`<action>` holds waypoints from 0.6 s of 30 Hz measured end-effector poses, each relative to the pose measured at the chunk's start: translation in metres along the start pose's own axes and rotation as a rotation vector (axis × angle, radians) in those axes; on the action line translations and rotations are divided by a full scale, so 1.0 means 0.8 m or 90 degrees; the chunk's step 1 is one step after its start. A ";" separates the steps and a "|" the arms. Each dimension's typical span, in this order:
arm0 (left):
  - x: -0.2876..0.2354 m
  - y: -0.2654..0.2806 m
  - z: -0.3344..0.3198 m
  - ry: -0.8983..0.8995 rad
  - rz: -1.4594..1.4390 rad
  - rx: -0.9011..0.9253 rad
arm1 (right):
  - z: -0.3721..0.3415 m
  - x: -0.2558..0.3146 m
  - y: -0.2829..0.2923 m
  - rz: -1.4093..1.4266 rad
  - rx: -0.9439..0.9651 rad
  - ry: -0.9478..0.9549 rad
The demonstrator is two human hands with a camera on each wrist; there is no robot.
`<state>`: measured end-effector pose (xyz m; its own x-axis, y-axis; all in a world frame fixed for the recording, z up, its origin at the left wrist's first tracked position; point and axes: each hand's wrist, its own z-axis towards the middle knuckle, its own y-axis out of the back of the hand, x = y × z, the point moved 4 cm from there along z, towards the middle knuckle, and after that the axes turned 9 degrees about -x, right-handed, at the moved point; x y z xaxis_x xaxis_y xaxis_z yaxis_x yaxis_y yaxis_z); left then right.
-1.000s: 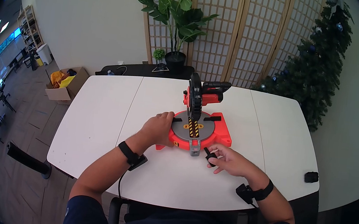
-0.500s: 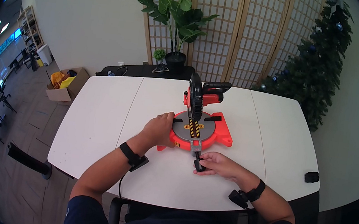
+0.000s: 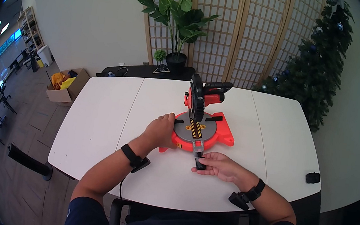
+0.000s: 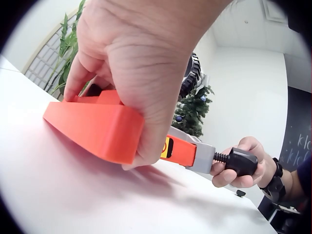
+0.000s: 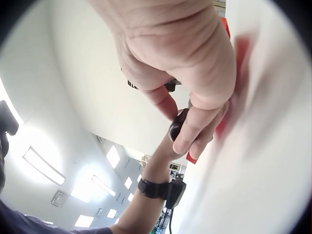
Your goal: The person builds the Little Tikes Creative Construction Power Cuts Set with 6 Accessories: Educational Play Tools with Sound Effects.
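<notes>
A red and black toy miter saw (image 3: 197, 101) stands on the white table, its round grey turntable (image 3: 182, 132) carrying a yellow-and-black striped strip. My left hand (image 3: 159, 131) grips the left side of the red base (image 4: 112, 129), fingers over its edge. At the front of the saw, my right hand (image 3: 223, 167) pinches a black knob (image 4: 243, 162) between thumb and fingers. The knob's threaded shaft (image 4: 222, 157) points into the grey bracket (image 4: 203, 157) on the base, with several threads showing outside it. In the right wrist view the fingers partly cover the knob.
A small black object (image 3: 312, 178) lies near the table's right edge. Behind the table (image 3: 96, 124) are a potted plant (image 3: 176, 60), a folding screen and a decorated tree (image 3: 306, 70). An open cardboard box (image 3: 65, 90) sits on the floor at left.
My right hand has brought the knob left from beside the bracket to its front, then slightly in toward it. The left hand stays on the base.
</notes>
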<state>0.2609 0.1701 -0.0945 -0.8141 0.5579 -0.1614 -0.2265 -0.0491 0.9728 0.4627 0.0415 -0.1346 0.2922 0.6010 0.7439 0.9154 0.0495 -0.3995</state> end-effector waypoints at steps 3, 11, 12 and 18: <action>0.000 0.001 -0.001 0.000 -0.002 0.002 | 0.002 -0.002 0.000 -0.012 -0.004 0.014; 0.001 -0.001 0.000 -0.007 0.001 -0.003 | 0.004 -0.003 0.005 0.027 -0.004 0.018; 0.001 0.000 0.000 -0.006 -0.003 0.000 | 0.006 -0.004 0.006 0.006 -0.017 0.036; 0.000 0.002 0.000 -0.009 -0.005 0.004 | 0.007 0.001 0.012 0.069 0.030 0.001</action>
<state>0.2607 0.1696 -0.0932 -0.8050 0.5692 -0.1672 -0.2299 -0.0395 0.9724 0.4698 0.0465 -0.1407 0.3893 0.6040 0.6955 0.8644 0.0213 -0.5024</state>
